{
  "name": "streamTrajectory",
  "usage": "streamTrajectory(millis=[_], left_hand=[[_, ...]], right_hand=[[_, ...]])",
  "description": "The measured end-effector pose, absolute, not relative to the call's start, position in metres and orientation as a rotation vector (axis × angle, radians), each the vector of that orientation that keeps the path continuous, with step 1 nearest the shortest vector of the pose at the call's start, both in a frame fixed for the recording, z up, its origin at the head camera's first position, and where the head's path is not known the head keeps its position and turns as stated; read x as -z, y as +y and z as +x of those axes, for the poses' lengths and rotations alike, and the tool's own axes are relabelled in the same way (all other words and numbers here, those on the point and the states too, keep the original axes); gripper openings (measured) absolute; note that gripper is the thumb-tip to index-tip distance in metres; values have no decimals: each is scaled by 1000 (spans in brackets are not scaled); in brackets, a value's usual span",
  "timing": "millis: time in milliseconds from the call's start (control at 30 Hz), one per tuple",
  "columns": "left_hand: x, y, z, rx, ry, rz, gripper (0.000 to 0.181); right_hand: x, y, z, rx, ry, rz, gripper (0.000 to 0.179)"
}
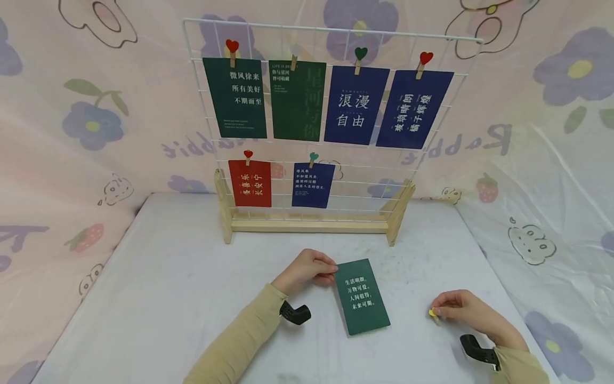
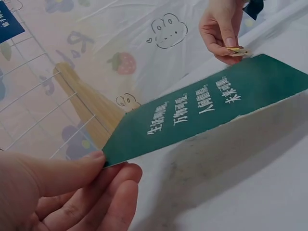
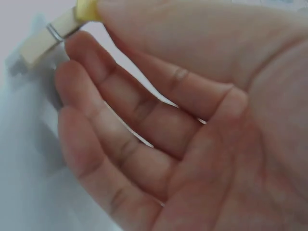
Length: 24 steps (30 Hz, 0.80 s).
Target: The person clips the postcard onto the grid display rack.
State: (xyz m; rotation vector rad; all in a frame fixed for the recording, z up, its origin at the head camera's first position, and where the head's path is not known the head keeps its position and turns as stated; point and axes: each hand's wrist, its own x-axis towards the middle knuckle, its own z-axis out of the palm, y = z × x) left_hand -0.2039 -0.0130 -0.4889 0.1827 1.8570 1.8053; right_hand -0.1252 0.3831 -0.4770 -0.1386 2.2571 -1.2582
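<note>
My left hand [image 1: 309, 268] pinches the upper left corner of a dark green card [image 1: 363, 306] with white Chinese lettering. In the left wrist view the card [image 2: 192, 110] tilts over the white table, with thumb on top and fingers beneath. Off to the right, my right hand [image 1: 462, 309] pinches a small wooden clothespin [image 1: 434, 316] with a yellow top. The right wrist view shows the clothespin [image 3: 50, 36] held at its yellow end, its metal spring visible, while the other fingers curve loosely below it.
A white wire grid rack [image 1: 307, 228] on a wooden stand is at the back of the table. Green and blue cards hang along its upper row; a red card [image 1: 250, 184] and a small blue card [image 1: 313, 185] hang lower, all clipped with clothespins. Patterned cloth [image 1: 508, 202] surrounds the table.
</note>
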Motion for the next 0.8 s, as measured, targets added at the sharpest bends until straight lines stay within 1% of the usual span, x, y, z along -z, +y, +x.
streamTrajectory(millis=[367, 467, 667, 800], left_hand=[[482, -29, -214, -1863, 1896, 235, 19], [480, -33, -217, -1896, 1901, 241, 21], [474, -41, -220, -1919, 1924, 223, 23], [472, -45, -222, -1933, 1934, 198, 22]], right_hand=[[464, 366, -154, 1328, 2289, -293, 25], [460, 360, -162, 1330, 2351, -276, 27], [455, 349, -176, 1380, 2422, -221, 39], [452, 340, -184, 1380, 2444, -238, 39]])
